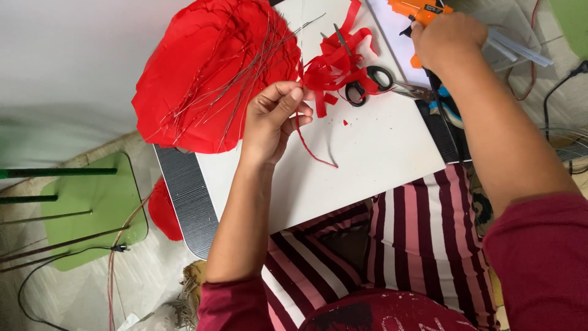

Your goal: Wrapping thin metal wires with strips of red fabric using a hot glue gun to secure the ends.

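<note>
While left hand [272, 119] pinches red strip [309, 150] (trailing toward lap), right hand [444, 37] grips orange glue gun [419, 9].

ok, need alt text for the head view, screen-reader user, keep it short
Seen from above, a person's left hand pinches a thin red strip over a white sheet while the right hand grips an orange glue gun. Between them lie red paper scraps and black-handled scissors; a red paper pile strewn with thin wires sits to the left.
</note>
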